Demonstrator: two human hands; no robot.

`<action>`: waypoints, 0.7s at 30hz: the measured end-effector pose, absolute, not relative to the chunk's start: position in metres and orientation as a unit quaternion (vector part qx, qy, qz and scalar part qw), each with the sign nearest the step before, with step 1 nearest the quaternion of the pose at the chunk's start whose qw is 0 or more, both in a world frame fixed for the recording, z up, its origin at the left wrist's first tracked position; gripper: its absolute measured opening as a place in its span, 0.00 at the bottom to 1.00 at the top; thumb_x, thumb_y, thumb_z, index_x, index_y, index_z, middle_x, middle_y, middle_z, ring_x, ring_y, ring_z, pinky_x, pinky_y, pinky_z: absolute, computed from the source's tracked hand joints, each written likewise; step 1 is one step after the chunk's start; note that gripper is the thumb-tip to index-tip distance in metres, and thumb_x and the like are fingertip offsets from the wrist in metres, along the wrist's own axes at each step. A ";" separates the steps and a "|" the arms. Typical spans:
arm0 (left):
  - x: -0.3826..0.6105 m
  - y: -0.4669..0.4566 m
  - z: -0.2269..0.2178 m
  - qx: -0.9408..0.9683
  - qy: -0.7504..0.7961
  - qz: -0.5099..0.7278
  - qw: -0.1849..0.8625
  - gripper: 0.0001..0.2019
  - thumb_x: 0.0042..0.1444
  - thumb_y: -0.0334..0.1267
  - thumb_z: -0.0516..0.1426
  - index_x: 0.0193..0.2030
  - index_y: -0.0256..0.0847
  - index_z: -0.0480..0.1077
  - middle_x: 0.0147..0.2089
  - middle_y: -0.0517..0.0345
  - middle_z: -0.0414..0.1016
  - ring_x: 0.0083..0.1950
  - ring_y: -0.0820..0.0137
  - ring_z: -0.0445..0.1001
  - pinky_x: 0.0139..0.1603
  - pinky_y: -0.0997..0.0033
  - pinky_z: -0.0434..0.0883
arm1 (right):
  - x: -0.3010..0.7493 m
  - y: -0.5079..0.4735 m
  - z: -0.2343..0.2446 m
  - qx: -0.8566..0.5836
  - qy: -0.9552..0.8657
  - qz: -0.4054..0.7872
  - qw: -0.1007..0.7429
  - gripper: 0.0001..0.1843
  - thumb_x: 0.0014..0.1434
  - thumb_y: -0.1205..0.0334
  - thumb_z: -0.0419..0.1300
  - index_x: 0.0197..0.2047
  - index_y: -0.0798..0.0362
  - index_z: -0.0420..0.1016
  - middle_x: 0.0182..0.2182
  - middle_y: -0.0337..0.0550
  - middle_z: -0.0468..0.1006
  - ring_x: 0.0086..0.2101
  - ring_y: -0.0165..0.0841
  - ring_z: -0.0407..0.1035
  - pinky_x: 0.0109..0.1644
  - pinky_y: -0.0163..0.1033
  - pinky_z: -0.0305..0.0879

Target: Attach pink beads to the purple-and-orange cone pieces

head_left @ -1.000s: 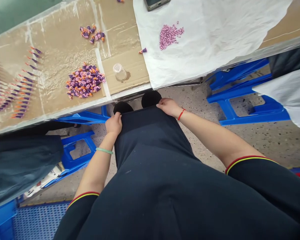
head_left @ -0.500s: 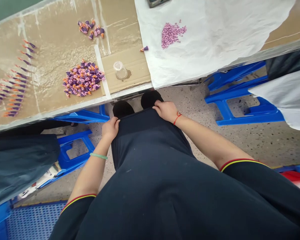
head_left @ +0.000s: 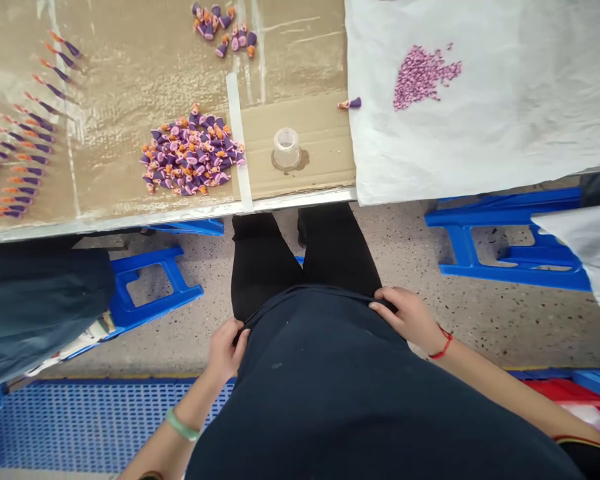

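Note:
My left hand point(head_left: 226, 348) pinches the left side of the hem of my dark navy shirt point(head_left: 320, 367). Fingers closed, my right hand point(head_left: 406, 317) grips the same hem on the right. Below the hem show my black trousers point(head_left: 265, 260). Both hands are apart from the table point(head_left: 300, 110), whose front edge lies beyond them. On it sit a pile of small purple, pink and orange figures point(head_left: 190, 153) and a small clear plastic cup point(head_left: 287, 150). One single figure point(head_left: 350, 104) lies at the edge of a white sheet point(head_left: 480, 140).
Tiny pink pieces point(head_left: 423, 79) are heaped on the sheet. More figures lie in a small group point(head_left: 225, 30) and in rows point(head_left: 35, 157) at left. Blue stools point(head_left: 150, 287) stand at both sides, a person's dark clothing point(head_left: 40, 300) at left. Behind is a blue perforated surface point(head_left: 100, 420).
Both hands have drawn the shirt hem back toward my body and spread wider, uncovering more of the black trousers. My view has turned and shifted, so the table looks straighter.

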State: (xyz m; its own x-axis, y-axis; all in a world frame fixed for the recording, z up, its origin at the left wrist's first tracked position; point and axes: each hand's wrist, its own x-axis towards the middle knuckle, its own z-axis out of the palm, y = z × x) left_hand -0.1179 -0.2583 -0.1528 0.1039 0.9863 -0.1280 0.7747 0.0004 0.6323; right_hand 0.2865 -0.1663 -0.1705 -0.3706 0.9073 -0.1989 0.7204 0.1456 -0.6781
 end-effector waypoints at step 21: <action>-0.106 -0.254 -0.179 0.671 0.615 0.280 0.304 0.14 0.68 0.41 0.48 0.29 0.43 0.61 0.24 0.60 0.64 0.26 0.69 0.65 0.29 0.69 0.61 | 0.275 -0.163 -0.180 -0.646 -0.717 0.219 0.144 0.24 0.65 0.46 0.53 0.23 0.52 0.68 0.16 0.37 0.64 0.19 0.30 0.60 0.27 0.36 0.56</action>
State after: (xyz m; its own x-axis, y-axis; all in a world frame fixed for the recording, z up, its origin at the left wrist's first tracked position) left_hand -0.1064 -0.2540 -0.1791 0.0863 0.9963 0.0024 0.6555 -0.0586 0.7529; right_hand 0.2746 -0.1631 -0.1800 -0.1238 0.9894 -0.0762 0.8627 0.0694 -0.5009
